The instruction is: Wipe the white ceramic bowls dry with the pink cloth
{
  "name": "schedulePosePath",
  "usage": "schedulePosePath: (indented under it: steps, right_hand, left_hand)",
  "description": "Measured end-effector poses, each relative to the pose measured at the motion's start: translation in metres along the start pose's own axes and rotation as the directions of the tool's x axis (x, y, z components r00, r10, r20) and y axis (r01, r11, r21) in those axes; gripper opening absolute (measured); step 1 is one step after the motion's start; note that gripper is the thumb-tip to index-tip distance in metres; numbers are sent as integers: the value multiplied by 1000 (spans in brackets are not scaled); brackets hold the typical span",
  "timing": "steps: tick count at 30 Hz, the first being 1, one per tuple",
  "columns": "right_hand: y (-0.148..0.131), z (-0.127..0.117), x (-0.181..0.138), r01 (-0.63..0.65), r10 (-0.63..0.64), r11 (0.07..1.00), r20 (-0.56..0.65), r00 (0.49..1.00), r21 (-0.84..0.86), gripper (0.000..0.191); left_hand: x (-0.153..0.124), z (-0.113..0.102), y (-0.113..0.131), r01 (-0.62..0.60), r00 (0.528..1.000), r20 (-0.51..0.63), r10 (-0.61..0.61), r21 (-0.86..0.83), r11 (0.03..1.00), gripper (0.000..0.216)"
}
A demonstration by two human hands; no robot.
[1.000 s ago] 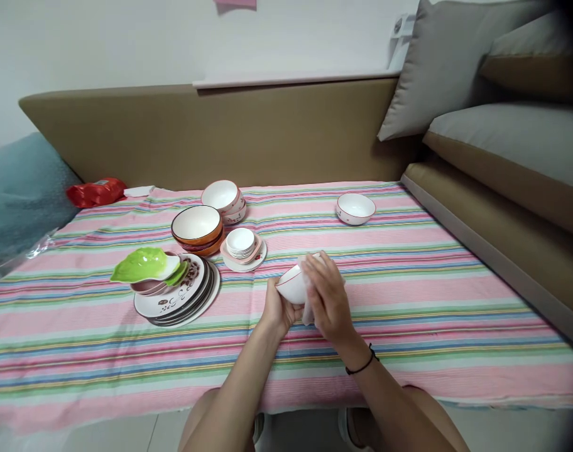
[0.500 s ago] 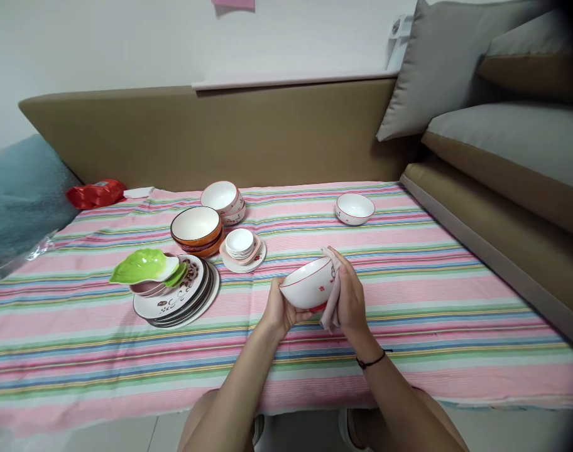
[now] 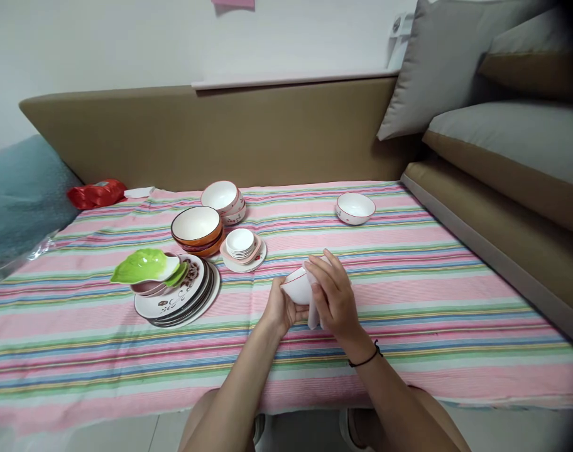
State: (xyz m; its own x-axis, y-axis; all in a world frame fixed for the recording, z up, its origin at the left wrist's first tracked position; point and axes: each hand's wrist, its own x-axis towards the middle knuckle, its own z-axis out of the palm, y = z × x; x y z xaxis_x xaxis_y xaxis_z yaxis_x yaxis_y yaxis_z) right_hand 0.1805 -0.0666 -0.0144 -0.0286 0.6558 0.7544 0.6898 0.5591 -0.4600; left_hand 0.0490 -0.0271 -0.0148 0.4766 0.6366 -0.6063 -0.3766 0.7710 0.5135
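Observation:
A white bowl [image 3: 296, 289] with a red rim line is held tilted above the striped cloth, its opening facing away from me. My left hand [image 3: 281, 307] grips its left side, thumb near the rim and fingers underneath. Against its right and near side, my right hand [image 3: 332, 294] presses a pale cloth [image 3: 313, 314], covering much of the bowl. Part of the pale cloth hangs down below the fingers. A dark cord bracelet circles the right wrist.
A similar bowl [image 3: 355, 208] stands alone at the back right. Leftward are stacked plates [image 3: 147, 306] with green leaf-shaped dishes [image 3: 145, 265], orange bowls [image 3: 196, 226], white bowls [image 3: 219, 196] and small dishes [image 3: 240, 241]. Cushions [image 3: 507, 144] rise at the right, beside the striped tablecloth [image 3: 409, 301].
My right hand has moved left with the pale cloth, from the bowl's right edge across its near side. The left hand keeps its hold in nearly the same place.

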Motion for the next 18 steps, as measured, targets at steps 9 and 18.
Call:
schedulePosePath:
  steps: [9, 18]
  right_hand:
    - [9, -6, 0, -165, 184, 974, -115, 976, 158, 30]
    - [19, 0, 2, -514, 670, 555, 15, 742, 654, 46]
  left_hand:
    - [3, -3, -5, 19, 1000, 19, -21, 87, 996, 43]
    - [-4, -2, 0, 6, 1000, 30, -9, 87, 996, 38]
